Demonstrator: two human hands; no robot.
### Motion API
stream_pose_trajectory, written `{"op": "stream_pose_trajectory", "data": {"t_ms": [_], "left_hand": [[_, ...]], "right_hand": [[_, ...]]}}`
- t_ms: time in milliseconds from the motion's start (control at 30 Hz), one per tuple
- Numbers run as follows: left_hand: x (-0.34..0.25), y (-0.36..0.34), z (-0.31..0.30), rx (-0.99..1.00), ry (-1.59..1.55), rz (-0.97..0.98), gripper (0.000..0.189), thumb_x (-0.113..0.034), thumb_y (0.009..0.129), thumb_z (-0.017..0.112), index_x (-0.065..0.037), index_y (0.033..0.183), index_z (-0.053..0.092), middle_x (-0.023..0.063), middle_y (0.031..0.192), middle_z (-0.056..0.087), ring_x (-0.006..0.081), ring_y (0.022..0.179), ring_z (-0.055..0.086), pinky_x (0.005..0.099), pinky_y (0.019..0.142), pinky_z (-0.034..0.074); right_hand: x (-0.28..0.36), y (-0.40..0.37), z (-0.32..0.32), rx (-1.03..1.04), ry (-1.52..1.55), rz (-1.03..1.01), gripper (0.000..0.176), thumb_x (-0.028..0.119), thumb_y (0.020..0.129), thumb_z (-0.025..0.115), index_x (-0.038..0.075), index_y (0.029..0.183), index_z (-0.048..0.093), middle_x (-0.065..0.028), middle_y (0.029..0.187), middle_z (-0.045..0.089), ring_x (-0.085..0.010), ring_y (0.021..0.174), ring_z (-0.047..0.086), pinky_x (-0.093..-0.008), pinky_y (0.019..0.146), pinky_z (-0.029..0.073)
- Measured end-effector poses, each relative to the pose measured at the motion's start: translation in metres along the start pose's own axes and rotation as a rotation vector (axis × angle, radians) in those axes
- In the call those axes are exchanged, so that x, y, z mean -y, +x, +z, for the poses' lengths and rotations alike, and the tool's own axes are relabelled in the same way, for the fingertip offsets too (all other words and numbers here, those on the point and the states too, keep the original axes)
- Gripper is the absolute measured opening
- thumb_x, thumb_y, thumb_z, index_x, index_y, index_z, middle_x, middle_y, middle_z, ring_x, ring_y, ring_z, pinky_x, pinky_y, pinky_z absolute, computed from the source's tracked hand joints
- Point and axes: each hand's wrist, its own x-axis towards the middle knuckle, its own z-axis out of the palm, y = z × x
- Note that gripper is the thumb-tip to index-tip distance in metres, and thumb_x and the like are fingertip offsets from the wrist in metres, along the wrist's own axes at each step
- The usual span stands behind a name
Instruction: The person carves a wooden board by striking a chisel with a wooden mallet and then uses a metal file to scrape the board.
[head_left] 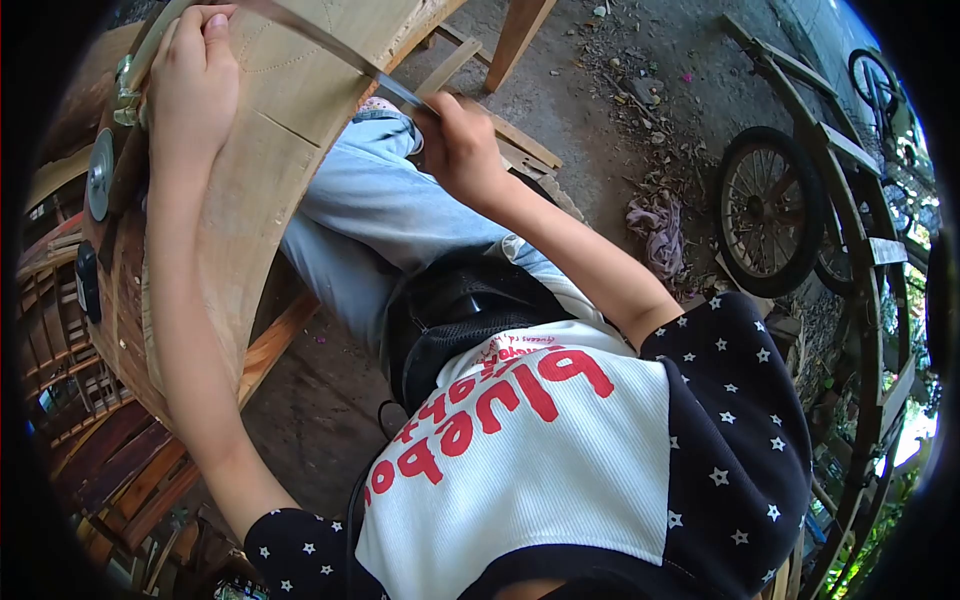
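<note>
My right hand [460, 145] is wrapped around the near end of a long, narrow metal blade [335, 46]. The blade slants up and left over a wooden workbench top [235, 250], its far end leaving the top of the view; whether it has teeth is too blurred to tell. At the upper left, my left hand [196, 75] is closed, fingers curled beside the blade's far end and over a piece of wood. What its fingers grip is hidden. A dotted curve and a short dark line mark the wood between the hands.
Left of my left forearm are a small glass jar [125, 92], a round metal disc [100, 175] and a black object [88, 283]. Stacked wooden slats [110, 465] fill the lower left. Rightward, a spoked wheel [768, 210] and a crumpled cloth [656, 232] rest on leaf-strewn ground.
</note>
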Motion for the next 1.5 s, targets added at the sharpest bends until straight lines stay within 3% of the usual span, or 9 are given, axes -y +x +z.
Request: {"op": "stream_pose_trajectory", "data": {"t_ms": [100,267,467,700,900,1100,1300,1367,1500], "left_hand": [[-0.001,0.001,0.000,-0.001,0.015,0.046,0.025,-0.019,0.091,0.039,-0.001,0.096,0.056,0.0162,0.092,0.060,0.0297,0.086,0.057,0.0347,0.077,0.042],[-0.003,0.001,0.003,0.005,0.003,0.000,0.026,-0.019,0.091,0.039,-0.001,0.096,0.056,0.0161,0.093,0.060,0.0283,0.086,0.057,0.0341,0.077,0.042],[-0.004,0.001,-0.001,0.011,0.052,0.002,0.027,-0.020,0.091,0.038,-0.002,0.098,0.056,0.0157,0.093,0.060,0.0274,0.087,0.058,0.0333,0.077,0.043],[0.004,0.001,0.002,-0.016,0.036,0.067,0.026,-0.019,0.091,0.038,-0.002,0.099,0.056,0.0160,0.093,0.060,0.0276,0.087,0.057,0.0341,0.077,0.042],[0.000,0.001,0.000,-0.018,0.041,0.044,0.025,-0.019,0.091,0.038,-0.001,0.097,0.055,0.0160,0.091,0.060,0.0282,0.086,0.057,0.0343,0.076,0.042],[0.007,0.002,0.002,0.009,0.120,0.052,0.026,-0.019,0.092,0.037,-0.001,0.097,0.055,0.0161,0.092,0.059,0.0289,0.086,0.057,0.0344,0.076,0.042],[0.004,0.003,0.001,-0.017,0.036,0.047,0.023,-0.020,0.089,0.039,-0.005,0.097,0.055,0.0156,0.095,0.057,0.0365,0.087,0.053,0.0399,0.075,0.042],[0.003,0.001,0.002,-0.027,0.021,0.085,0.023,-0.020,0.089,0.039,-0.005,0.097,0.055,0.0152,0.095,0.058,0.0359,0.087,0.053,0.0398,0.075,0.042],[0.006,0.001,0.001,-0.089,0.114,0.131,0.023,-0.020,0.089,0.039,-0.005,0.097,0.055,0.0148,0.093,0.058,0.0352,0.087,0.053,0.0397,0.074,0.042]], "right_hand": [[-0.031,-0.046,-0.015,0.090,-0.013,0.207,0.010,-0.001,0.079,0.053,-0.001,0.089,0.051,-0.0165,0.058,0.054,-0.0302,0.052,0.058,-0.0350,0.047,0.045],[0.002,0.010,-0.011,0.034,0.003,-0.001,0.011,-0.001,0.079,0.054,0.000,0.089,0.050,-0.0158,0.063,0.055,-0.0313,0.052,0.056,-0.0336,0.047,0.044],[-0.035,-0.050,-0.012,0.036,-0.025,0.102,0.007,-0.001,0.080,0.051,0.001,0.087,0.050,-0.0153,0.057,0.051,-0.0307,0.049,0.054,-0.0346,0.045,0.042],[0.017,0.022,-0.008,0.084,0.154,0.108,0.010,0.005,0.079,0.056,0.002,0.084,0.048,-0.0191,0.065,0.053,-0.0366,0.060,0.055,-0.0398,0.051,0.045],[-0.037,-0.052,-0.019,0.078,-0.002,0.095,0.005,0.000,0.081,0.052,0.001,0.085,0.050,-0.0136,0.058,0.052,-0.0269,0.049,0.056,-0.0341,0.045,0.042],[0.011,0.020,-0.005,0.029,0.126,0.000,0.007,-0.001,0.080,0.052,0.000,0.086,0.049,-0.0152,0.056,0.051,-0.0300,0.048,0.054,-0.0345,0.044,0.040],[-0.044,-0.056,-0.018,0.140,0.078,0.218,0.008,0.000,0.080,0.053,0.001,0.087,0.050,-0.0146,0.058,0.052,-0.0310,0.053,0.056,-0.0355,0.048,0.043],[-0.024,-0.023,-0.019,0.091,-0.021,0.010,0.010,-0.001,0.078,0.053,0.001,0.087,0.050,-0.0155,0.060,0.053,-0.0304,0.053,0.056,-0.0356,0.048,0.043],[0.000,0.005,-0.005,0.076,0.078,0.069,0.009,-0.001,0.078,0.054,0.000,0.086,0.050,-0.0168,0.060,0.052,-0.0319,0.053,0.055,-0.0362,0.047,0.042]]}}
